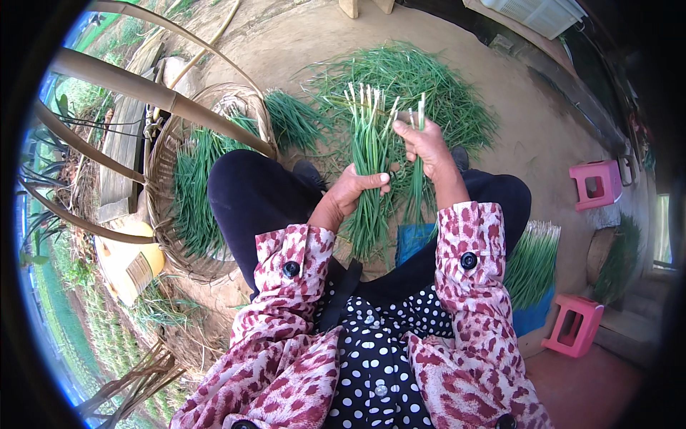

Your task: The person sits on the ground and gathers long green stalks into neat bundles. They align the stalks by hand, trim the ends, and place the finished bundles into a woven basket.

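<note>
My left hand (pixel 353 190) grips a bunch of green chives (pixel 370 145), their pale cut ends pointing away from me and the leaves hanging toward my lap. A few separate chive stalks (pixel 416 187) are held in my right hand (pixel 426 142), whose thumb and fingertips reach close to the pale ends of the bunch. Beyond both hands a large loose heap of chives (pixel 407 75) spreads over the ground. A smaller bundle of chives (pixel 295 120) lies left of that heap, against a wicker basket.
The wicker basket (pixel 161 155) at left holds chives under a thick bamboo pole (pixel 161 96). Beside it stands a yellowish plastic jug (pixel 134 263). Neatly lined chives (pixel 533 263) rest on a blue sheet (pixel 536 311) at right, near two pink stools (pixel 597 185).
</note>
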A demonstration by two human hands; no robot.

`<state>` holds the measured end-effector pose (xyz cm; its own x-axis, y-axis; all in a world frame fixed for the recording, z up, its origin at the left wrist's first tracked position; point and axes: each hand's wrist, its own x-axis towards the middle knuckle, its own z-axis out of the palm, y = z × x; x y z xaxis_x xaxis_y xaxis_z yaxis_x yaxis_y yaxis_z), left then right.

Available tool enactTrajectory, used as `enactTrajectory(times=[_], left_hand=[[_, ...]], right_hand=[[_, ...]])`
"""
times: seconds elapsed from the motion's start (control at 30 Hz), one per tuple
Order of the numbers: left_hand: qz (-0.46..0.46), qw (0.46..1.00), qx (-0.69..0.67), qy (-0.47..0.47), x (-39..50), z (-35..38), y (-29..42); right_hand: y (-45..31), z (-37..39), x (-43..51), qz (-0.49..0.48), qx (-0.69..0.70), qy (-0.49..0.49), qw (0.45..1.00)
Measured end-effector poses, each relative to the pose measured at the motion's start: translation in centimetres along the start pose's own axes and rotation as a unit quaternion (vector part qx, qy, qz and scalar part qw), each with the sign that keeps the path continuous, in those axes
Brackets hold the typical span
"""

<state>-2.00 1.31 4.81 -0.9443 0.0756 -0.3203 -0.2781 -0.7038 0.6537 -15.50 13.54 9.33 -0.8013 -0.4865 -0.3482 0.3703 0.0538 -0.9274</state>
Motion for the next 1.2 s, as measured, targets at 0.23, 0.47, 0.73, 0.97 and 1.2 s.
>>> enactTrajectory(times=[0.23,0.47,0.73,0.97,1.2], left_hand=[[0.000,0.996,-0.037,0.079,-0.1,-1.3,0.3],[0.038,0.978,0.012,0.203,0.1,-2.8,0.2],[0.011,0.996,0.013,0.087,0.0,-1.5,0.0],[0.007,0.993,-0.052,0.104,-0.2,-1.2,0.1],[0.135,0.964,-0.051,0.225,1.0,-4.4,-0.4]], right_hand=[[-0.7,-2.8,1.1,-0.116,-0.035,0.173,0.978],[-1.6,-8.3,2.6,-0.194,-0.083,0.369,0.905],[0.1,-1.9,1.0,-0.042,-0.091,0.057,0.993],[-0.6,-0.1,0.7,-0.039,-0.035,0.102,0.993],[-3.5,-7.0,0.1,-0.186,-0.021,0.232,0.955]])
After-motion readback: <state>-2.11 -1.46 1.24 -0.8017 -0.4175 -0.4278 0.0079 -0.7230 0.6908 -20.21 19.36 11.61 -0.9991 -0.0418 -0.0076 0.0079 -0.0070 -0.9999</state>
